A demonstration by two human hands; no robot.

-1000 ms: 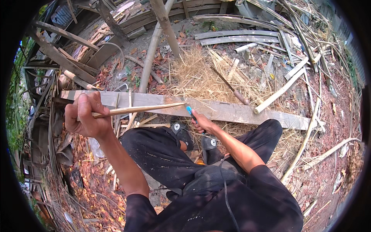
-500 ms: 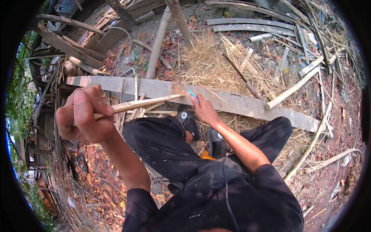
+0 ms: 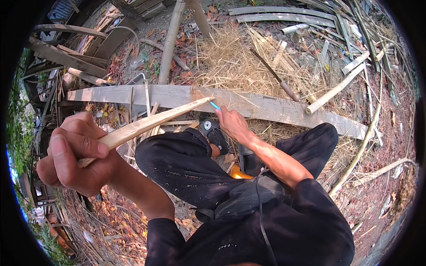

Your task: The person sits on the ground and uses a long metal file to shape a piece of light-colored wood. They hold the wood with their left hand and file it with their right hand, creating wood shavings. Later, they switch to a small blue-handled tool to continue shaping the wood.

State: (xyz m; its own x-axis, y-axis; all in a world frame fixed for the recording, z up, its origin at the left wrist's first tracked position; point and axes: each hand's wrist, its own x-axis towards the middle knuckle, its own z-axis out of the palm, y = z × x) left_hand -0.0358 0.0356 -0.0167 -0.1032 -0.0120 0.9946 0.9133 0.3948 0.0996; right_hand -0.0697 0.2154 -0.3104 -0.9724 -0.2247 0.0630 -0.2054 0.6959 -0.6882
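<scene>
In front of me at the left, my left hand [image 3: 77, 155] is closed around a pale split bamboo strip [image 3: 148, 124]. The strip points away to the right, and its far end narrows to a tip over the grey wooden plank [image 3: 266, 109]. Beside that tip is my right hand [image 3: 231, 124], its fingers pinched on a slim blue pen-like tool [image 3: 214, 105]. The tool's end is at or very close to the strip's tip; contact is hard to make out. Part of the tool is hidden by my fingers.
Dry shavings [image 3: 230, 57] are heaped behind the plank. A long blade with a wooden handle [image 3: 289, 91] lies there, near a bamboo pole [image 3: 333, 94]. More split strips [image 3: 284, 17] lie farther back. A wooden post [image 3: 171, 44] stands left of the shavings.
My left hand has come nearer and lower left, and the strip's broad face now shows more. My right hand has shifted slightly left, bringing the blue tool to the strip's tip.
</scene>
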